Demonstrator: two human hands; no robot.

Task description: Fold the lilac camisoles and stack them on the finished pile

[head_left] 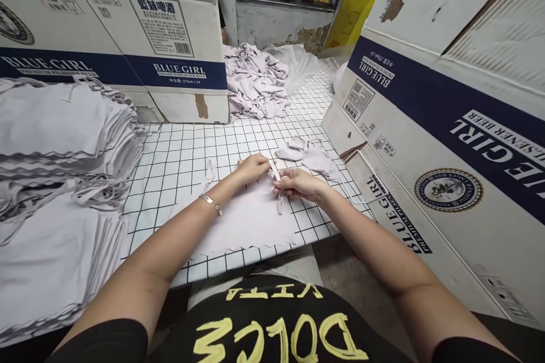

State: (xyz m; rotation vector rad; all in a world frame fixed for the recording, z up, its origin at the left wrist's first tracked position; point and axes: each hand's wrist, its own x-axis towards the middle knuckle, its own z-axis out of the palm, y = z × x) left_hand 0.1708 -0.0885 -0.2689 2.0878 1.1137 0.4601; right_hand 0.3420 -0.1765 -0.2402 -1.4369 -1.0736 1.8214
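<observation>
A pale lilac cloth piece (247,221) lies flat on the white gridded table (179,153) right in front of me. My left hand (252,168) and my right hand (298,183) meet at its far edge, both pinched on a narrow white ribbon strap (275,171) that runs between them. A loop of the strap hangs below my right fingers. A silver bangle sits on my left wrist.
Stacks of finished pale cloth pieces (55,181) fill the left side. A loose heap of cloth (255,82) and a clear plastic bag lie at the back. Small folded pieces (310,156) rest beyond my hands. Blue Girl beer cartons (447,125) wall the right and the back left (170,39).
</observation>
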